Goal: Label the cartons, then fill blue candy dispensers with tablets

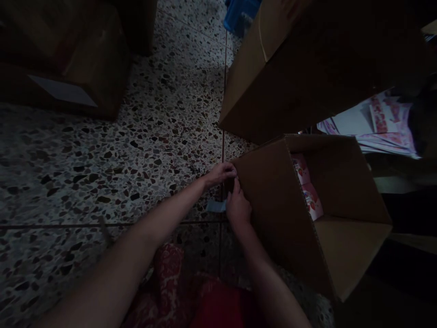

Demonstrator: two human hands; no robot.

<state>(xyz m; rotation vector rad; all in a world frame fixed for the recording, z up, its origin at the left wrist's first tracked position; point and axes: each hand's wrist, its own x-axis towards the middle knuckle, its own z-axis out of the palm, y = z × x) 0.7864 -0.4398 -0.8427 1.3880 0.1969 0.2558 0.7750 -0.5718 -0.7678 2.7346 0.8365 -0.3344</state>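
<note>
An open cardboard box (273, 196) stands tilted at the right of centre, its near side facing my hands. My left hand (220, 174) is at its lower left edge, fingers curled and pressed together; what is between them, if anything, is too dark to make out. Just below, my right hand (239, 209) rests against the same side, index finger pointing up toward the left fingertips and the other fingers folded. A light blue strip (215, 206) juts out leftward from under the right fingers, which appear closed on it. Inside the box, pink printed packs (311, 200) line one wall.
Behind stands a larger cardboard box (273, 91). Pink and white printed packaging (382, 123) is stacked at the right. More cartons (64, 86) sit at the upper left, and a blue plastic object (241, 16) is at the top. The speckled floor (164, 114) lies between them.
</note>
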